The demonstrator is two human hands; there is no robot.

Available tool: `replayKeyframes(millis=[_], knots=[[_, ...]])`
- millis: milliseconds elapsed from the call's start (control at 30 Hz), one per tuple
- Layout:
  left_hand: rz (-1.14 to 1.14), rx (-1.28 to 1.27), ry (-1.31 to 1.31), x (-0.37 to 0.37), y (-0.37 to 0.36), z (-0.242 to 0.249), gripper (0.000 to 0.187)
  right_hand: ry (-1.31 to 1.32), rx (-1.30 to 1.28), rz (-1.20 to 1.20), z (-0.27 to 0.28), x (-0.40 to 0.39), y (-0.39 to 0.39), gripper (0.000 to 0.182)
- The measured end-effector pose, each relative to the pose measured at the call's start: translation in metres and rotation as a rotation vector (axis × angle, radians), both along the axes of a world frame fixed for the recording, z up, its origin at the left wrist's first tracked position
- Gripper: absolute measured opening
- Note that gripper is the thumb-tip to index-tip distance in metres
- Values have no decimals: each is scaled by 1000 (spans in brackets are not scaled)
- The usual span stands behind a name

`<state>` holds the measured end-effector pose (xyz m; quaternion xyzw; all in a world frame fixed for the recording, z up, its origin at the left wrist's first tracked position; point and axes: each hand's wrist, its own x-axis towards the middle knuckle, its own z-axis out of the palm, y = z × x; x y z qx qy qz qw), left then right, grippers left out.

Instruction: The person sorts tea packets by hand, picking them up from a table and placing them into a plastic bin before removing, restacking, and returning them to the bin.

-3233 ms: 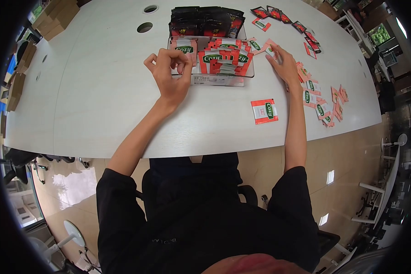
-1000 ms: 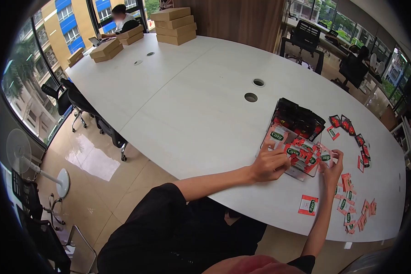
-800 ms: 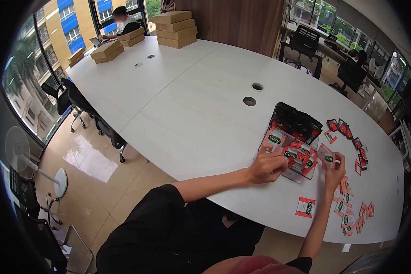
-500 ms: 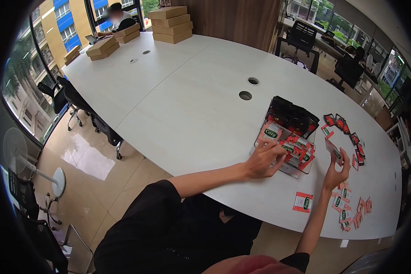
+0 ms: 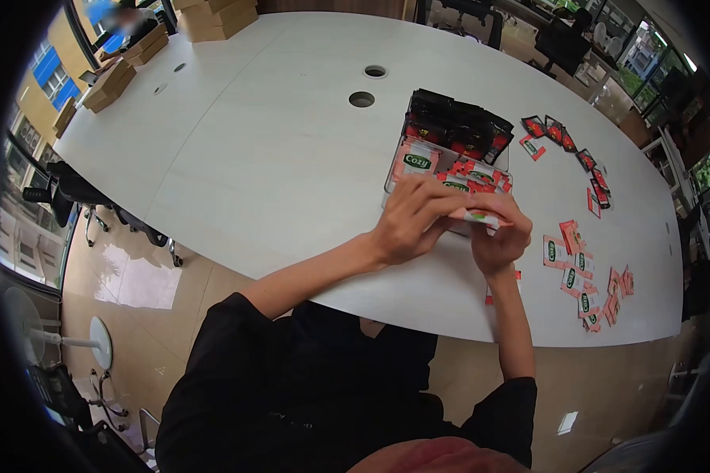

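A pink-and-white Cozy sachet (image 5: pixel 480 217) is gripped by my right hand (image 5: pixel 505 238), its fingers closed around the edge. From the other side my left hand (image 5: pixel 412 219) meets it, fingers bent together and touching the sachet; part of that grip is hidden. Just beyond both hands stands a clear tray (image 5: pixel 390 175). Black-and-red sachets (image 5: pixel 454 126) fill its far compartment, and pink Cozy sachets (image 5: pixel 416 161) lie in the near one. Behind my right wrist, another pink sachet (image 5: pixel 489 298) on the table is mostly covered.
Black-and-red sachets (image 5: pixel 568 140) curve along the table's right side. Closer in, loose pink sachets (image 5: pixel 579 281) lie scattered. Cardboard boxes (image 5: pixel 217 20) and a seated person (image 5: pixel 138 27) are at the far left. Two cable holes (image 5: pixel 361 99) pierce the white tabletop (image 5: pixel 276 150).
My right hand has moved left with its sachet, meeting my left hand in front of the tray. One more pink sachet lies in the right-hand group. The view has tilted downward and shifted right.
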<state>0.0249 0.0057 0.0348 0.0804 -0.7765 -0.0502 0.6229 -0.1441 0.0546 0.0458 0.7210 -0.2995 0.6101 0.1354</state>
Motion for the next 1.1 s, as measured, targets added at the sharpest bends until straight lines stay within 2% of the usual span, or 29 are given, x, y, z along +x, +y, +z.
replayKeyframes(millis=[100,133,167,233,300,400,467,600,667,800,867,900,967,1100], knots=[[-35,133,101,5,-11,6,43,-210,183,62,3,16,-10,38],[-68,182,124,6,-14,9,35,-256,262,92,5,18,-13,31],[-69,193,119,5,-15,4,35,-262,273,89,8,21,-12,31],[-203,402,322,0,-19,-10,26,-129,217,-69,15,26,-11,25],[-211,357,322,0,-21,-18,25,-116,200,-143,15,27,-6,26],[-314,344,225,0,-13,-9,24,-143,334,-187,10,23,3,33],[-316,399,255,-3,-7,-7,29,-345,569,-73,5,25,5,34],[-404,351,182,4,-13,-6,36,-486,527,89,6,33,4,35],[-322,309,144,6,-12,-1,41,-214,534,-52,1,27,5,38],[-391,348,225,-6,-14,-2,48,-175,443,-130,-2,25,8,41],[-426,521,367,-12,-12,1,39,-276,443,-168,-2,23,8,39],[-425,522,369,-8,-16,-1,39,-274,445,-167,-2,21,8,39],[-110,459,91,2,-27,-6,22,-248,438,-185,-2,18,9,39],[59,373,76,6,-32,0,8,-160,453,-225,-4,13,8,31]])
